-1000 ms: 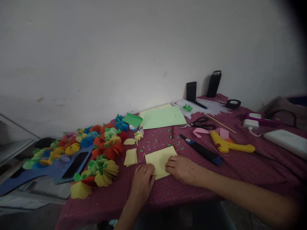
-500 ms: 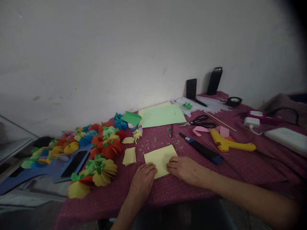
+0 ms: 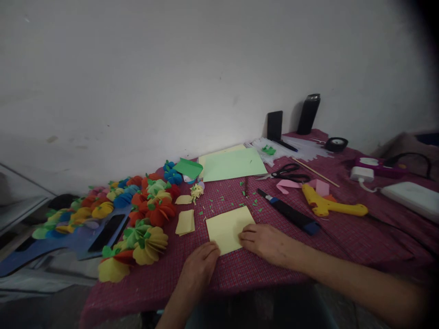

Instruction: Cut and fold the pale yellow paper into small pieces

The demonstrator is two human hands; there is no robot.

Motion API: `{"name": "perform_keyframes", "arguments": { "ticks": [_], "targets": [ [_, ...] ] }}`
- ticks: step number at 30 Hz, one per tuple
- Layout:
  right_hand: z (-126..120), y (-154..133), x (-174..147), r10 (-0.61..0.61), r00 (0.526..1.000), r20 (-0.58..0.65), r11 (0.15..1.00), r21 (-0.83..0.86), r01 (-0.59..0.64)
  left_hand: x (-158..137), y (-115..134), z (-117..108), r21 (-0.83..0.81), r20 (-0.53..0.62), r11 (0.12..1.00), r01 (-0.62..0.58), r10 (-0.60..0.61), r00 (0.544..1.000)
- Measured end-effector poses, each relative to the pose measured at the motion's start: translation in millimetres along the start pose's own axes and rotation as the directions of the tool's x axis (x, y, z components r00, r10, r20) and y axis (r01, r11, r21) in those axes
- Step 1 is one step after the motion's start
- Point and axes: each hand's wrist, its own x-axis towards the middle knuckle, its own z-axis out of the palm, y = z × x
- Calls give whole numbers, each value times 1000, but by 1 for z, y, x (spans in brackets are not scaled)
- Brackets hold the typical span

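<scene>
A pale yellow sheet of paper [image 3: 228, 226] lies flat on the table in front of me. My right hand [image 3: 259, 240] rests on its right edge, fingers laid out on the paper. At the near left corner is my left hand [image 3: 202, 260], its fingertips touching the sheet and its fingers loosely stretched. The left thumb is hidden. Left of the sheet sits a small stack of yellow paper pieces [image 3: 185, 222]. To the right is a utility knife [image 3: 291, 212] with a dark handle.
Colourful paper pumpkins [image 3: 151, 244] crowd the left side. A light green sheet [image 3: 233, 165] lies behind, with black scissors [image 3: 286, 173] beside it. A yellow glue gun [image 3: 329, 205], a wooden stick [image 3: 317, 172] and a white power adapter [image 3: 411, 198] lie right. Green scraps are scattered about.
My left hand has slid back toward me, off the sheet's left part to its near left corner. My right hand and the sheet stay nearly in place.
</scene>
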Motion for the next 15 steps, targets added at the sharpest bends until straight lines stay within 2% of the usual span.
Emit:
{"name": "perform_keyframes", "arguments": {
  "ticks": [8,15],
  "targets": [
    [6,-2,-2,17,1000,6,998,-67,-17,0,3,-2,22,39,1000,1,-2,999],
    [5,-3,-2,21,1000,6,999,-51,-21,3,4,-5,-28,81,999,21,-18,997]
  ]
}}
